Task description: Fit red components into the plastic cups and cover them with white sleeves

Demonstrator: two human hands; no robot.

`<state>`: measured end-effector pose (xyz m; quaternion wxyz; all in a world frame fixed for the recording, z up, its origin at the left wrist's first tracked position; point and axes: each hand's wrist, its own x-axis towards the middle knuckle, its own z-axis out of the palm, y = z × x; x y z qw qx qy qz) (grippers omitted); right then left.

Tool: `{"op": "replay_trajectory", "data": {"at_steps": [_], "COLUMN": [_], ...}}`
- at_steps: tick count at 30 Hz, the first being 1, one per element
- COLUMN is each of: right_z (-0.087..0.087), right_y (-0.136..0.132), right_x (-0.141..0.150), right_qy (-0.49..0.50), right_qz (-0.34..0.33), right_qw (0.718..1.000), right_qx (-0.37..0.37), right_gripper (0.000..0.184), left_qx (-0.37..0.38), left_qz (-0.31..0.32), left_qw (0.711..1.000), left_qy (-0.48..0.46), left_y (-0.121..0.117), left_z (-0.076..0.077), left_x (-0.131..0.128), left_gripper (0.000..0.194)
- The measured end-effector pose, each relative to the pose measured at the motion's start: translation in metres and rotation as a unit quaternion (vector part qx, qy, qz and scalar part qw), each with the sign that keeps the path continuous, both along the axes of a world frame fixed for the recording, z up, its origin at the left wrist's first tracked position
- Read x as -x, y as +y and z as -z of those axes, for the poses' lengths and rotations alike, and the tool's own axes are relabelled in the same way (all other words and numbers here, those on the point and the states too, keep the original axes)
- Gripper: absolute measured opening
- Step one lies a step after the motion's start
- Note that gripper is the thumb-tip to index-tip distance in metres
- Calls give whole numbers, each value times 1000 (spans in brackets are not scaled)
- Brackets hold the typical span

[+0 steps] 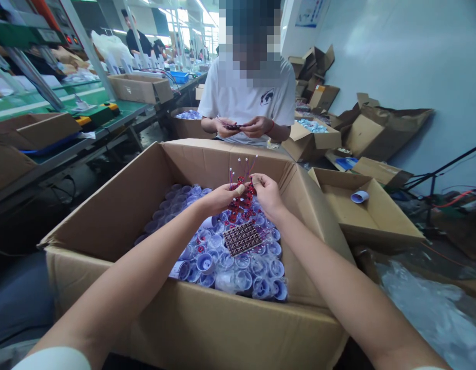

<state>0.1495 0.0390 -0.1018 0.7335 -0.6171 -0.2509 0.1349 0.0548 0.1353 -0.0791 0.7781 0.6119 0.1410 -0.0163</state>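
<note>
My left hand is closed around a cluster of small round red circuit boards, from which thin wires with white plugs stick up. Beside it, my right hand pinches at the right side of the cluster; what exactly lies between its fingertips is too small to make out. Below both hands, a dark rectangular panel with rows of small round parts rests on white plastic cups. The cups fill the bottom of a large cardboard box, and a few red boards lie among them.
Across the box, a person in a white shirt holds a dark flat piece. At right stands a low carton holding one white cup, with clear plastic bags nearer me. A workbench runs along the left.
</note>
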Motion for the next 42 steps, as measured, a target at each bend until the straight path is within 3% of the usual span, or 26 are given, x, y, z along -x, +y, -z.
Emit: {"op": "replay_trajectory", "data": {"at_steps": [4, 7, 11, 18, 20, 22, 27, 33, 37, 42], "right_z": [0, -3, -11, -14, -10, -6, -4, -7, -3, -1], "right_y": [1, -1, -7, -10, -9, -7, -2, -4, -4, -3], "right_x": [3, 7, 16, 12, 5, 1, 5, 4, 0, 2], "right_qy": [-18, -92, -209, -285, -278, -233, -80, 18, -33, -164], "right_qz": [23, 36, 70, 104, 129, 113, -73, -75, -88, 4], "right_qw": [1000, 995, 973, 946, 945, 959, 990, 995, 993, 983], "right_qx": [8, 33, 74, 111, 114, 119, 87, 61, 66, 85], "right_gripper": [29, 23, 20, 25, 24, 26, 31, 32, 27, 13], "left_qx": [-11, -16, -7, -3, -20, -31, -33, -49, -86, -99], "left_qz": [8, -11, -40, -73, -82, -86, -106, -88, -94, -102], "left_qw": [1000, 1000, 999, 997, 996, 996, 994, 995, 992, 990], "left_qy": [1, 5, 17, 21, 23, 22, -1, 4, 8, 11], "left_y": [-9, -12, -14, -9, -6, -3, 2, 1, 1, 4], "left_z": [1, 2, -2, -3, -2, -1, 0, -8, -7, 2], "left_x": [1, 1, 1, -3, -4, -4, -6, -6, -9, -13], "left_gripper": [26, 28, 25, 21, 21, 21, 26, 22, 12, 10]}}
